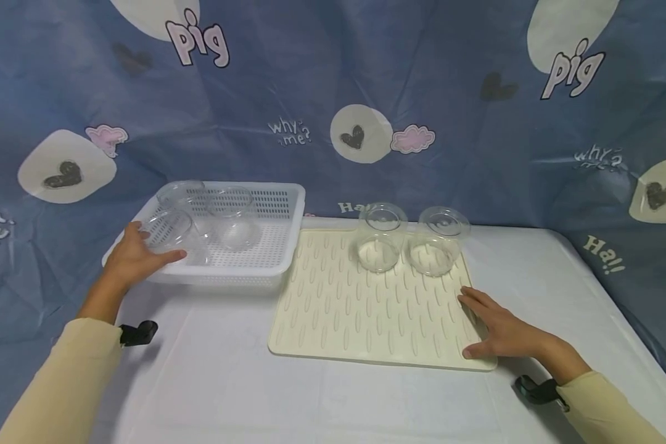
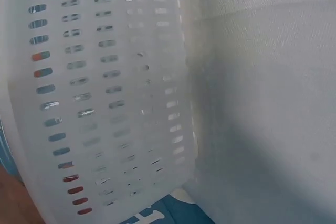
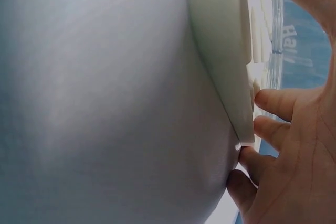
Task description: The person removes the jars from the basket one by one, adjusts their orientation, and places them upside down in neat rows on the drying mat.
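My left hand [image 1: 130,256] reaches over the near left corner of a white perforated plastic basket [image 1: 280,262]. Its thumb and fingers are spread beside a clear cup [image 1: 169,227] inside. In the left wrist view the basket's side wall [image 2: 110,93] hides most of that hand. Two more clear cups [image 1: 230,200] show within the basket. At the right, my right hand [image 1: 502,330] touches the edge of a cream ridged mat [image 1: 366,320], its fingers apart; the right wrist view shows fingertips [image 3: 270,98] at the mat's rim. Two clear cups [image 1: 378,253] [image 1: 433,256] stand upright on the mat's far part.
A white cloth [image 1: 244,394] covers the table. The basket stands left of the mat, close against its far left corner. Behind the table hangs a blue printed curtain [image 1: 449,166]. Black straps [image 1: 139,333] circle both wrists.
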`<state>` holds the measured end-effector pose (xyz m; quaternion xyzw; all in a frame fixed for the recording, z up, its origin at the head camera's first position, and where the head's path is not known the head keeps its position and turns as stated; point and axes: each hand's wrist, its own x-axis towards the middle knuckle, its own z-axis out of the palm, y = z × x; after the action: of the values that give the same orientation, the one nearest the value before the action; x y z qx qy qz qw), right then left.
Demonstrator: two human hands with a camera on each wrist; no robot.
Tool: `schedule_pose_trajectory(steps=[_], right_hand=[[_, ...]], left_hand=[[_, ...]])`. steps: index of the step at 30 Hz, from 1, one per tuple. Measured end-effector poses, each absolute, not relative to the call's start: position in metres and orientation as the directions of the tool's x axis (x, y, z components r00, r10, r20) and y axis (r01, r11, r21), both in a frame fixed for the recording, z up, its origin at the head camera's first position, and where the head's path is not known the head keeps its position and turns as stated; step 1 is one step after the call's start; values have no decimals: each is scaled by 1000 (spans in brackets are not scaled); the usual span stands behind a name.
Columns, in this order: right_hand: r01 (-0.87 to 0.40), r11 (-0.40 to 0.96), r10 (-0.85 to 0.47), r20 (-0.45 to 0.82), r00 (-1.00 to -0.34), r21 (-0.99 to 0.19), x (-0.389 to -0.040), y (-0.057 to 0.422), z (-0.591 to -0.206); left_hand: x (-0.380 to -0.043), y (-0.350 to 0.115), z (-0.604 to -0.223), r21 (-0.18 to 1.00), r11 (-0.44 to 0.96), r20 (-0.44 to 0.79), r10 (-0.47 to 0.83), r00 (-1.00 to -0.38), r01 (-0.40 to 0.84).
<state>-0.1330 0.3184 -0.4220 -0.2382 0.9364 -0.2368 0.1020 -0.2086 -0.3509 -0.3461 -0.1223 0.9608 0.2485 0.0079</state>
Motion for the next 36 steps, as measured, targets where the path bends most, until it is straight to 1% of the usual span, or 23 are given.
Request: schedule_pose_trajectory(steps=[8,17,23,26,31,36], right_hand=[[-397,778,-493,-81,-866,-487,-133,320,-424],[-385,773,-492,-94,-865,-503,-134,319,-424],[-381,773,-490,-96,-867,-507,-134,319,-423],[-379,775,-489,-100,-867,-505,-135,319,-424],[-389,774,-495,-95,-864,-500,-135,318,-424],[-399,776,-499,-88,-862,-488,-135,320,-423]], left_hand=[[-203,-354,-344,563,795,-35,-249,-968,-225],[-193,-353,-329,662,743,88,-204,-975,-96],[-190,-351,-324,682,729,131,-199,-971,-57],[-187,-349,-322,686,728,198,-210,-957,-18],[-176,-338,-308,676,734,336,-225,-915,68],[-167,-327,-292,662,737,397,-195,-897,133]])
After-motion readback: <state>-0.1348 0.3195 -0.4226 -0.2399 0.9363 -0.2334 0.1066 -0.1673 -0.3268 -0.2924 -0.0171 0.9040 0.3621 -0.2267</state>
